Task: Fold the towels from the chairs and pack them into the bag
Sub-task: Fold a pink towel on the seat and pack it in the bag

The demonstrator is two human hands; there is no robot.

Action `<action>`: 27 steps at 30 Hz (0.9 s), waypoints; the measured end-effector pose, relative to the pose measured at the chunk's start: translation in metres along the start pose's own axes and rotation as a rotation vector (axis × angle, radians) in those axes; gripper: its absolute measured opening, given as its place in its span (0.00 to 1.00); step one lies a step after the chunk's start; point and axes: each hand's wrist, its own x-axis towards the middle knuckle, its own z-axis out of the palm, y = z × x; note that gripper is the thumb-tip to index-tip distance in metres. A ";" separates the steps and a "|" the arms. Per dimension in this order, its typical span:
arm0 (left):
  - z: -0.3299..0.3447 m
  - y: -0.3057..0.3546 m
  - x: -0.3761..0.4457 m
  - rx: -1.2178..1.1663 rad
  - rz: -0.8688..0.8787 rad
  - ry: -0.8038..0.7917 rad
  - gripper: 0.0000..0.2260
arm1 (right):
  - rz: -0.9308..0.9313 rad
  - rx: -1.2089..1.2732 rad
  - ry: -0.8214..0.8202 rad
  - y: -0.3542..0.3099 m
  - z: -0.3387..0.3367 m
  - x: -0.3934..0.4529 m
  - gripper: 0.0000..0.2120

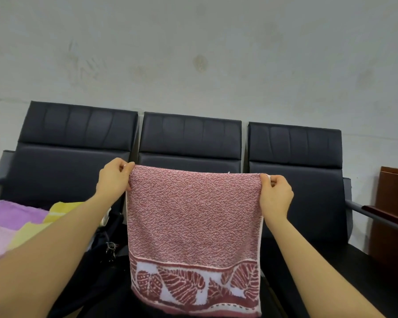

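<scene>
Folding step: left hand (114, 177) and right hand (275, 195) each pinch top corner of red towel (193, 216), hung doubled before chairs (190, 136). Next likely: bring corners together, halve widthwise.

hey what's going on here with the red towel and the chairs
A person is holding up a red patterned towel by its top edge, the left hand pinching one upper corner and the right hand pinching the other. It hangs flat in front of a row of black chairs. Purple and yellow towels lie on the left seat beside a dark bag. This towel looks partway through folding, not yet packed.
</scene>
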 end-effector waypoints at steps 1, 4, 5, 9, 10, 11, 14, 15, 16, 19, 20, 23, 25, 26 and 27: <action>0.003 -0.003 0.000 -0.011 -0.009 -0.010 0.11 | 0.004 -0.008 -0.010 0.005 0.000 0.001 0.09; 0.016 -0.017 -0.002 -0.061 -0.055 -0.046 0.09 | 0.031 -0.016 -0.044 0.026 0.004 0.001 0.09; 0.022 -0.023 -0.002 -0.069 -0.079 -0.055 0.09 | 0.039 -0.022 -0.053 0.035 0.007 0.001 0.09; 0.057 -0.047 0.004 -0.161 -0.188 -0.063 0.10 | 0.088 -0.056 -0.080 0.068 0.027 0.008 0.09; 0.067 -0.051 0.008 -0.216 -0.209 -0.063 0.10 | 0.112 -0.052 -0.085 0.073 0.033 0.013 0.09; 0.076 -0.051 0.013 -0.266 -0.224 -0.062 0.11 | 0.134 -0.045 -0.088 0.077 0.040 0.019 0.09; 0.101 -0.045 0.028 -0.381 -0.206 -0.012 0.10 | 0.148 0.011 -0.097 0.077 0.056 0.037 0.08; 0.107 -0.042 0.033 -0.400 -0.189 0.016 0.08 | 0.130 0.043 -0.098 0.074 0.060 0.042 0.07; 0.112 -0.038 0.037 -0.407 -0.167 0.045 0.07 | 0.105 0.077 -0.097 0.071 0.064 0.046 0.08; 0.118 -0.028 0.035 -0.451 -0.117 0.147 0.06 | 0.049 0.176 -0.084 0.062 0.068 0.047 0.09; 0.118 -0.027 0.030 -0.478 -0.117 0.177 0.06 | 0.042 0.204 -0.083 0.061 0.068 0.043 0.09; 0.119 -0.037 0.007 -0.503 -0.135 0.218 0.06 | 0.071 0.258 -0.102 0.071 0.063 0.025 0.08; 0.117 -0.046 -0.013 -0.469 -0.145 0.221 0.06 | 0.092 0.248 -0.101 0.080 0.056 0.010 0.08; 0.116 -0.049 -0.024 -0.450 -0.145 0.226 0.06 | 0.096 0.232 -0.096 0.085 0.052 0.003 0.08; 0.114 -0.051 -0.036 -0.431 -0.147 0.231 0.06 | 0.097 0.205 -0.096 0.089 0.048 -0.005 0.08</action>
